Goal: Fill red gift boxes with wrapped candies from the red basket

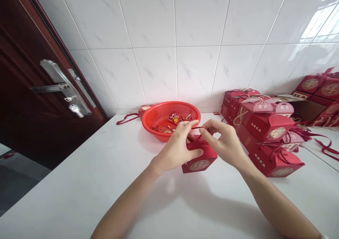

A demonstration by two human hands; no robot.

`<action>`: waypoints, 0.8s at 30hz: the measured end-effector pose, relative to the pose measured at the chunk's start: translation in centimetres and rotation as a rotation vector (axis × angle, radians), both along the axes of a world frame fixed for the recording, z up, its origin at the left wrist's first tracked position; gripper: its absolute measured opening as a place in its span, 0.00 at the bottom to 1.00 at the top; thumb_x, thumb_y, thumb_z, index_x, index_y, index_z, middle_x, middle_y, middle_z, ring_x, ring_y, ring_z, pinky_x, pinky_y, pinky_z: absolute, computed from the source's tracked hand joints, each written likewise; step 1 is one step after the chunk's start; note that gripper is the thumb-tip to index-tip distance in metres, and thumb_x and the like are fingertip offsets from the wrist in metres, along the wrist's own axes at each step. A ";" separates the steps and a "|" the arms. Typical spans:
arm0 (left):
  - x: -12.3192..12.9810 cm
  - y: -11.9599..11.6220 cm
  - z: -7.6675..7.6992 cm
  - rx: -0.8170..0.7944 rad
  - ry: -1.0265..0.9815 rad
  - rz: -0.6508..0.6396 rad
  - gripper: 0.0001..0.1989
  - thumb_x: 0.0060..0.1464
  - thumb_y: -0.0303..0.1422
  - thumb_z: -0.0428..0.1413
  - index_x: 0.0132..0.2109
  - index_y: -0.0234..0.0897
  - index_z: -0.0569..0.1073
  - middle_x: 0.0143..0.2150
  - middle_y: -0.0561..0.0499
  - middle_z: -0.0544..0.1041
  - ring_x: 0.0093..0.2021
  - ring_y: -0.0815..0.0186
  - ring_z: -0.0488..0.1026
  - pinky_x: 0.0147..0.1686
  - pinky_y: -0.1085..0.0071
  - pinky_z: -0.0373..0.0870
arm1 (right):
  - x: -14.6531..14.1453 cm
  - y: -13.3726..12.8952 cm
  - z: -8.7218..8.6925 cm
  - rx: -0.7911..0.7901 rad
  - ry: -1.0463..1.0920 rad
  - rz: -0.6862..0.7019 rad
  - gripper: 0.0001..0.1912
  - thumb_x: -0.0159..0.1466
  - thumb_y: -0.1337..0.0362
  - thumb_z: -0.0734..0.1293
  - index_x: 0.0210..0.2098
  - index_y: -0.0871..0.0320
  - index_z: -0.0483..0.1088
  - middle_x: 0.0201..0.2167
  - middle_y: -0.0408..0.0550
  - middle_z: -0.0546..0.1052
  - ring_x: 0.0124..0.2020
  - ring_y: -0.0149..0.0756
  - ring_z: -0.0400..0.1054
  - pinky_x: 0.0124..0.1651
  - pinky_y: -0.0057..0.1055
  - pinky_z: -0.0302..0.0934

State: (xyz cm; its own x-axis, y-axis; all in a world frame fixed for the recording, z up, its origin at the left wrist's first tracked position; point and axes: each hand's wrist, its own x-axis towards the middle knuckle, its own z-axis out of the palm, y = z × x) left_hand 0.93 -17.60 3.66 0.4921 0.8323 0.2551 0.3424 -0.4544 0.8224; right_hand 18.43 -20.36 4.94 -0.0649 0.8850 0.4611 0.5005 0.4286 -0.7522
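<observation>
A small red gift box (199,164) with a round gold emblem on its front stands on the white tabletop between my hands. My left hand (175,144) grips the box from its left side, its thumb across the upper front and its fingers partly hidden behind. A thin dark red cord (196,127) runs above the lid. Thumb and index finger of my right hand (225,140) pinch this cord at the upper right of the box. Just behind the left hand is a red plastic basket (159,112) with several wrapped candies (174,118) inside.
Stacked red gift boxes (265,126) with cord handles stand to the right. More boxes (328,89) and loose ribbons (327,143) lie farther right. Another box (144,109) with a ribbon sits behind the basket. A tiled wall (156,69) backs the table; a dark door (23,73) is at left.
</observation>
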 end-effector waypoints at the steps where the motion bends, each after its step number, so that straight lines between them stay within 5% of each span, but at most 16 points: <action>1: 0.2 0.2 -0.2 0.024 0.054 0.061 0.37 0.48 0.34 0.66 0.65 0.48 0.63 0.62 0.46 0.65 0.56 0.55 0.69 0.54 0.59 0.72 | 0.1 -0.1 0.0 0.031 0.030 0.003 0.09 0.65 0.59 0.64 0.30 0.55 0.70 0.27 0.43 0.75 0.30 0.35 0.68 0.34 0.31 0.62; 6: 1.1 0.3 -0.3 0.091 0.098 0.080 0.19 0.51 0.36 0.64 0.50 0.42 0.75 0.48 0.49 0.73 0.47 0.59 0.71 0.49 0.63 0.72 | 0.0 -0.4 0.2 0.101 0.104 0.029 0.12 0.66 0.55 0.65 0.30 0.54 0.68 0.27 0.43 0.73 0.28 0.34 0.67 0.33 0.31 0.63; 9: 0.8 -0.3 0.2 0.053 -0.089 -0.038 0.26 0.56 0.42 0.61 0.60 0.45 0.68 0.55 0.47 0.72 0.45 0.62 0.72 0.48 0.64 0.72 | 1.6 -0.9 1.2 0.176 0.216 -0.055 0.12 0.66 0.53 0.66 0.32 0.54 0.68 0.26 0.43 0.73 0.25 0.32 0.66 0.30 0.31 0.63; 13: -0.4 0.3 0.8 0.051 -0.271 -0.097 0.25 0.61 0.45 0.56 0.62 0.44 0.65 0.64 0.44 0.67 0.49 0.62 0.73 0.51 0.65 0.72 | 6.7 -2.8 4.9 0.408 0.349 -0.377 0.07 0.64 0.58 0.68 0.31 0.52 0.71 0.27 0.44 0.75 0.23 0.33 0.66 0.26 0.33 0.63; 15: -1.1 1.7 0.7 0.172 -0.212 -0.012 0.21 0.59 0.44 0.57 0.56 0.42 0.71 0.61 0.45 0.70 0.50 0.60 0.74 0.52 0.64 0.72 | 9.8 -4.2 7.2 0.607 0.419 -0.547 0.07 0.61 0.61 0.69 0.27 0.51 0.70 0.24 0.44 0.74 0.21 0.35 0.65 0.23 0.35 0.60; 18: -1.8 5.0 -0.5 0.366 -0.075 0.180 0.17 0.56 0.43 0.57 0.48 0.40 0.76 0.56 0.46 0.74 0.55 0.57 0.72 0.57 0.62 0.69 | 14.3 -5.7 9.9 0.681 0.467 -0.736 0.08 0.58 0.62 0.69 0.23 0.49 0.69 0.19 0.42 0.67 0.19 0.36 0.64 0.21 0.37 0.60; 21: -2.3 7.9 -2.6 0.303 0.077 0.282 0.17 0.54 0.43 0.55 0.45 0.38 0.77 0.51 0.45 0.77 0.55 0.55 0.72 0.57 0.61 0.70 | 18.7 -5.9 10.7 0.597 0.405 -0.736 0.07 0.57 0.60 0.71 0.25 0.50 0.69 0.18 0.41 0.65 0.21 0.38 0.67 0.27 0.42 0.67; 24: -2.3 9.2 -4.0 0.174 0.278 0.299 0.17 0.54 0.44 0.53 0.44 0.39 0.77 0.51 0.46 0.78 0.49 0.56 0.75 0.51 0.61 0.73 | 23.0 -4.6 9.7 0.560 0.357 -0.736 0.09 0.56 0.59 0.73 0.25 0.51 0.68 0.18 0.41 0.66 0.24 0.41 0.69 0.32 0.47 0.69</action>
State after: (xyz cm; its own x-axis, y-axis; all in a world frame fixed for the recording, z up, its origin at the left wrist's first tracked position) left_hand -1.40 -8.37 -0.38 0.3059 0.9048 0.2964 0.6770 -0.4256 0.6004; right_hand 41.48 -24.93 14.61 0.6378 0.2973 0.7105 0.5682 0.4411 -0.6947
